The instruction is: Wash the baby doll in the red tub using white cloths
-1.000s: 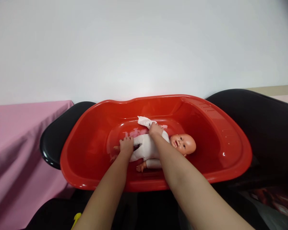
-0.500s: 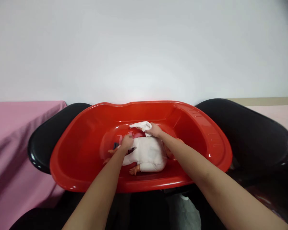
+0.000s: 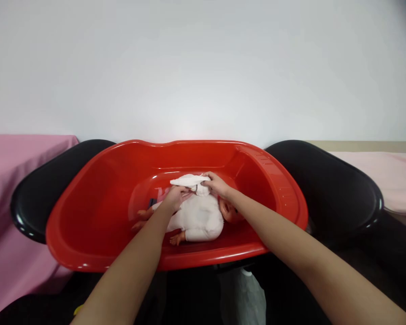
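Note:
A baby doll (image 3: 198,219) in a white suit lies on its side in a red plastic tub (image 3: 98,212), head to the right and partly hidden behind my right forearm. My right hand (image 3: 215,184) is closed on a small white cloth (image 3: 188,180) held over the doll's upper body. My left hand (image 3: 176,197) rests on the doll's hip, its fingers curled against the white suit just below the cloth's left end.
The tub sits across two glossy black seats, one at the left (image 3: 43,189) and one at the right (image 3: 331,189). Pink fabric (image 3: 6,180) covers a surface at the left, more pink (image 3: 389,176) lies at the right. A white wall fills the background.
The doll has been rolled from its back onto its side, its face now mostly hidden. My left hand moved from the legs up to the hip; the cloth came over the doll.

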The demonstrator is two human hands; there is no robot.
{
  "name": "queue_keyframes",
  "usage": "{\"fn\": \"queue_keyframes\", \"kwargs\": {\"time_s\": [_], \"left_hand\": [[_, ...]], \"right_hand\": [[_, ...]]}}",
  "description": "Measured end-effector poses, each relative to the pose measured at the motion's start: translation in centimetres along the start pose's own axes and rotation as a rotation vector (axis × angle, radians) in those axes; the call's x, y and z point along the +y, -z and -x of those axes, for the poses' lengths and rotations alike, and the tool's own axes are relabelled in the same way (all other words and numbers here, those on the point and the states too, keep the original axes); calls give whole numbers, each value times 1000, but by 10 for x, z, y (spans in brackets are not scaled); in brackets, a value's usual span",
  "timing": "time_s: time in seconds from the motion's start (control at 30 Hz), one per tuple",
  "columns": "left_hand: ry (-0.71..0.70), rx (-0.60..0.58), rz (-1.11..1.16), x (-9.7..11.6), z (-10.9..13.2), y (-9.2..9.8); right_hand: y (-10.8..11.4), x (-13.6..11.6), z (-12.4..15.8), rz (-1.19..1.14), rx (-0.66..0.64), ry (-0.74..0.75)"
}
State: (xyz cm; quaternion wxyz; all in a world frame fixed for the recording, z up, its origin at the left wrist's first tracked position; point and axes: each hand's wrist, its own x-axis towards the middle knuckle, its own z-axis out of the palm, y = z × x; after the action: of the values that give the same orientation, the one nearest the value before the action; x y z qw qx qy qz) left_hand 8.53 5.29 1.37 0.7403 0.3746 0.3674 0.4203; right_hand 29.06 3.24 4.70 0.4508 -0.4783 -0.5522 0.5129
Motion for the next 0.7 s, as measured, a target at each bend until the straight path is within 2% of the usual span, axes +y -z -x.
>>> {"fn": "queue_keyframes", "kwargs": {"time_s": [0.07,0.13,0.3,0.4,0.53,0.6,0.7], "left_hand": [[12,7,15,4,4,-1],[3,2,-12,7,7,-5],[-61,-16,-13,11,14,-11],[-69,-6,-19,11,16,-9],[-78,-3,-4,10,12,-4],[-64,-10,-12,10,9,-2],[-51,-16,-42,9,6,-3]], "right_hand": [[2,-4,4,-151,-57,-9],[5,-9,4,-144,-44,5],[10,-9,-5,514,112,-61],[10,-11,-5,710,191,30],[2,-29,3,1003,107,199],[-4,-38,7,1078,28,170],[-10,-42,9,1152,-120,31]]}}
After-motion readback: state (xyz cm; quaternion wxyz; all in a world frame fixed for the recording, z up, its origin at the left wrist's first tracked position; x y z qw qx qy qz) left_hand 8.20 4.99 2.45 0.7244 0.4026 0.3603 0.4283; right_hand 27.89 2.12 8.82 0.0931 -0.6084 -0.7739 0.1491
